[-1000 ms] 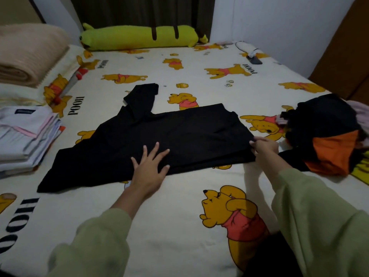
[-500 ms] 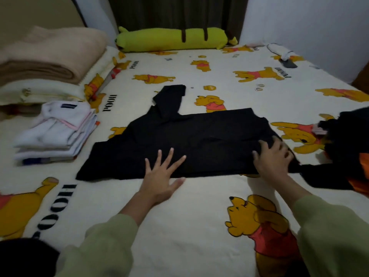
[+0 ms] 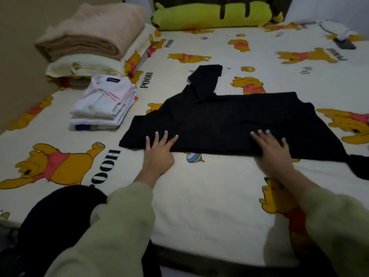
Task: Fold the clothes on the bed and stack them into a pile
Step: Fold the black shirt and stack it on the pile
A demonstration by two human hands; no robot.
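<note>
A black shirt [image 3: 229,120] lies spread flat across the middle of the bed [image 3: 209,206], one sleeve pointing toward the far side. My left hand [image 3: 158,151] rests flat on its near left edge with fingers straight and spread. My right hand [image 3: 273,149] presses flat on the near edge further right. A pile of folded white clothes [image 3: 105,104] sits on the left of the bed.
A folded beige blanket [image 3: 93,31] lies on a pillow [image 3: 85,66] at the far left. A long green bolster [image 3: 213,15] lies along the far side. A dark cloth [image 3: 359,166] shows at the right edge. My dark-clad knee [image 3: 56,220] is at the lower left.
My right hand has let go of the shirt's right end and slid left to lie flat on the near edge. My left hand has shifted left along that edge. The view has swung left.
</note>
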